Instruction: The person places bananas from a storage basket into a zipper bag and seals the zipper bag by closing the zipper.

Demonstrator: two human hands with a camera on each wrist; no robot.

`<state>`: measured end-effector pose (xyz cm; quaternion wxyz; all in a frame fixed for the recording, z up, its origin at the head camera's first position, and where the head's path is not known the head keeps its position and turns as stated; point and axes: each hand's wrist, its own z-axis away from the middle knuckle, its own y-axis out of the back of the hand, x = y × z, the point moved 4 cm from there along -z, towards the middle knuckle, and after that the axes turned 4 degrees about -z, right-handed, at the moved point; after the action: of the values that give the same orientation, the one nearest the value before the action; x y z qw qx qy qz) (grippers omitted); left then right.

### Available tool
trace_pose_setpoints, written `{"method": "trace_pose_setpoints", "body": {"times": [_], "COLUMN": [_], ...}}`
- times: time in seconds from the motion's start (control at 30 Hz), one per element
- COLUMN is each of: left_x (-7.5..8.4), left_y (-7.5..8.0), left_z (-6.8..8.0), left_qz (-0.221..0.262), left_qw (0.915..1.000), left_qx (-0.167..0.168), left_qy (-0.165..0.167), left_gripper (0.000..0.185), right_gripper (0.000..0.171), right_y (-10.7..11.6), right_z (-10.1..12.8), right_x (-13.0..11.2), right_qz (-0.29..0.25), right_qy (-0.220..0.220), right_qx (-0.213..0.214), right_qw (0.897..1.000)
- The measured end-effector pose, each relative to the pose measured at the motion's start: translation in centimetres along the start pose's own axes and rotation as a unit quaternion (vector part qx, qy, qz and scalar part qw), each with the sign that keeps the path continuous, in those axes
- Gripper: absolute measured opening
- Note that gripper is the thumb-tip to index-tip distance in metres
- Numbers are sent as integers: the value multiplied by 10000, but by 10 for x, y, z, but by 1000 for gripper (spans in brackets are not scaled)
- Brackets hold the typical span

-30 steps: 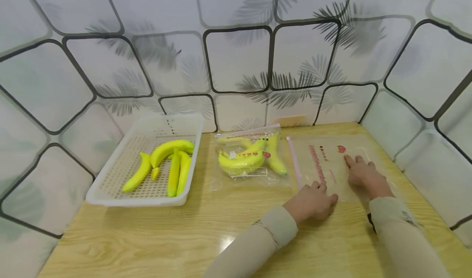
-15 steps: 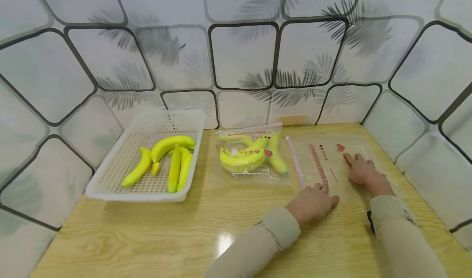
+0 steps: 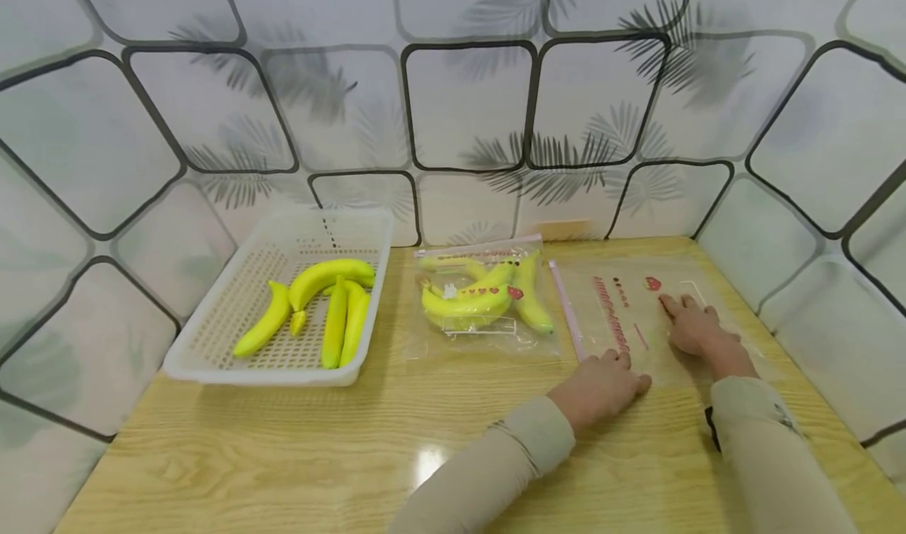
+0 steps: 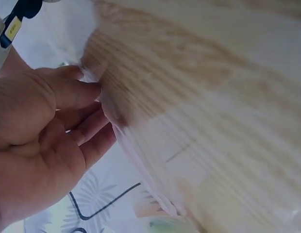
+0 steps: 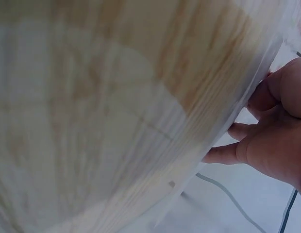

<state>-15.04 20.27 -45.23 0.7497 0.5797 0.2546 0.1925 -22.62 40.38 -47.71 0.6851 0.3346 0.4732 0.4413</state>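
A flat clear zip bag (image 3: 637, 333) with red print and a pink zip edge lies on the table at the right. My left hand (image 3: 599, 388) rests its fingertips on the near left corner of that bag, by the zip. Farther right, my right hand (image 3: 704, 333) touches the bag's upper face below a printed strawberry. In the left wrist view, the thumb and fingers of the left hand (image 4: 58, 121) meet the film and hold nothing visible. The right wrist view has the right hand's fingertips (image 5: 223, 154) against the bag's surface.
Left of the flat bag lies another clear zip bag (image 3: 432, 349) with several yellow bananas (image 3: 467, 307) inside. A white perforated basket (image 3: 265, 377) at the left holds several more bananas (image 3: 263, 322). Patterned panels (image 3: 467, 109) enclose the table (image 3: 304, 455) at the back and sides.
The head view has tilted slightly, so the scene sits a little differently in the picture. Both hands stay in place on the flat bag.
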Motion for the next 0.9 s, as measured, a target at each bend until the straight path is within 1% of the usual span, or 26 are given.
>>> {"method": "trace_pose_setpoints", "body": {"times": [0.1, 0.2, 0.23, 0.33, 0.4, 0.53, 0.6, 0.67, 0.73, 0.8, 0.9], "left_x": [-5, -9, -10, -13, -15, -19, -21, -23, -27, -31, -38], "left_y": [1, 0, 0, 1, 2, 2, 1, 0, 1, 4, 9], "left_z": [3, 4, 4, 5, 6, 6, 6, 6, 10, 15, 23], "left_qz": [80, 144, 194, 342, 452, 545, 589, 610, 647, 709, 941], "left_qw": [9993, 9980, 9976, 9976, 9969, 9968, 9972, 9972, 9965, 9951, 9912], "left_qx": [259, 405, 417, 309, 332, 426, 414, 433, 494, 612, 787], "left_qy": [-244, -467, -509, -516, -546, -397, -187, 26, 177, 300, 498], "left_gripper": [30, 27, 26, 24, 22, 23, 26, 29, 32, 31, 29], "right_gripper": [67, 66, 66, 65, 65, 65, 63, 60, 56, 49, 41], "right_y": [-2, -3, -2, 0, 1, 3, 3, 3, 5, 7, 9], "right_z": [0, 1, 2, 5, 7, 6, 5, 5, 6, 8, 9], "right_x": [2, 3, 3, 2, 1, 0, -4, -10, -22, -38, -64], "right_qz": [-41, 26, 40, 93, 87, 72, 100, 85, 3, -191, -625], "right_qy": [-43, -88, -94, -71, -75, -44, 61, 227, 403, 625, 915], "right_qx": [25, 48, 78, 217, 279, 285, 380, 603, 907, 1171, 1374], "right_qw": [10000, 9999, 9999, 9997, 9995, 9996, 9992, 9979, 9951, 9910, 9843]}}
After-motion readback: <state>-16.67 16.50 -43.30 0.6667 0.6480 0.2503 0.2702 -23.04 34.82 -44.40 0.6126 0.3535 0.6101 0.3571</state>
